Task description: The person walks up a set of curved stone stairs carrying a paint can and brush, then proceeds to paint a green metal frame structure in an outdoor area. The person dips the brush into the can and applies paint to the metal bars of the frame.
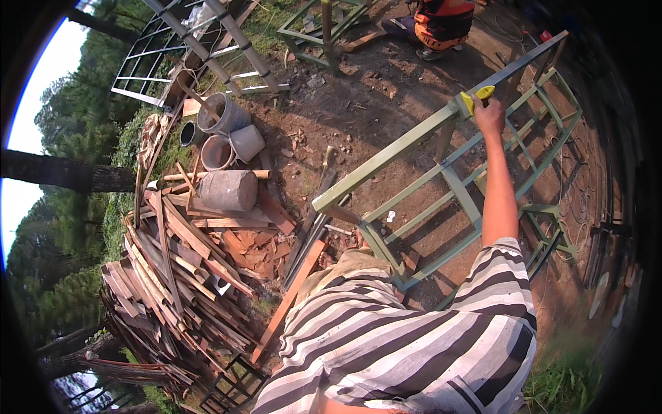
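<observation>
My right hand (489, 116) reaches out at the end of a bare forearm, its fingers closed round what looks like a yellow paintbrush (467, 103). The brush rests against the top bar of a long metal frame (393, 163). Nearer me that bar is light green; past the brush it looks dark grey. Lower green rails and crosspieces of the frame stretch below and beyond my arm. The bristles are too small to make out. My left hand does not show; the striped shirt fills the lower middle.
A pile of timber strips (172, 269) lies at the left, beside buckets (229, 114) and an upturned grey container (229, 190). Another green frame (303, 34) stands far off, near a crouching person in orange and black (443, 24). An orange-brown plank (289, 300) lies by my legs.
</observation>
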### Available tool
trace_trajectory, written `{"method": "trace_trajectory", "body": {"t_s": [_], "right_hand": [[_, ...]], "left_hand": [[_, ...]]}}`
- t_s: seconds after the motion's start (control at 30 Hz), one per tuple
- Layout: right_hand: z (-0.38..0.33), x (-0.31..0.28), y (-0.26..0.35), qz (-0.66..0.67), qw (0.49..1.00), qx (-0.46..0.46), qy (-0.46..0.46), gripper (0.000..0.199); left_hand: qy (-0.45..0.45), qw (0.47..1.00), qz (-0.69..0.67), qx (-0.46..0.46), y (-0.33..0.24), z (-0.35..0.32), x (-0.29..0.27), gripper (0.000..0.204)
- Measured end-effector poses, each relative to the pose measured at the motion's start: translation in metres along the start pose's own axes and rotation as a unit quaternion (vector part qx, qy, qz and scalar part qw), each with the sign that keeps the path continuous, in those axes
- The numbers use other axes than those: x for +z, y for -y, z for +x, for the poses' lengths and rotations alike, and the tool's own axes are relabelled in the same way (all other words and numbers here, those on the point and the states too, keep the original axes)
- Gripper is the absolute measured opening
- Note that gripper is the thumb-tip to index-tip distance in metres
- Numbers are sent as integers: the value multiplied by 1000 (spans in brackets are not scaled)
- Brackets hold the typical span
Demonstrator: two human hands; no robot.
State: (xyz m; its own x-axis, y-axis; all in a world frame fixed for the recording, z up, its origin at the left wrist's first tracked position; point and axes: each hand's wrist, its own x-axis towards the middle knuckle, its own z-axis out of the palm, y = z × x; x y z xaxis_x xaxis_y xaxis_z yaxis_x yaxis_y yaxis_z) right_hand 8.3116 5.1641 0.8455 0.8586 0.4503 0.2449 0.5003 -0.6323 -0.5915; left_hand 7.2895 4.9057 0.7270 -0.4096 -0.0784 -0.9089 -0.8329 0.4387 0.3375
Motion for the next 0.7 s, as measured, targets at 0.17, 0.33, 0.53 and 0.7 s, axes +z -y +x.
{"method": "trace_trajectory", "body": {"t_s": [0.17,0.33,0.53,0.7], "right_hand": [[72,-15,-34,-103,990,19,-92,40],[-131,33,83,-15,970,-239,-29,21],[-392,43,212,312,884,-253,240,36],[-304,59,147,342,925,-92,139,16]], "left_hand": [[4,1000,-10,1,-12,-5,1,34],[3,999,-38,-15,-29,-13,9,35],[-16,995,-95,-29,-52,-16,56,37],[-83,979,-180,-40,-70,2,52,39]]}}
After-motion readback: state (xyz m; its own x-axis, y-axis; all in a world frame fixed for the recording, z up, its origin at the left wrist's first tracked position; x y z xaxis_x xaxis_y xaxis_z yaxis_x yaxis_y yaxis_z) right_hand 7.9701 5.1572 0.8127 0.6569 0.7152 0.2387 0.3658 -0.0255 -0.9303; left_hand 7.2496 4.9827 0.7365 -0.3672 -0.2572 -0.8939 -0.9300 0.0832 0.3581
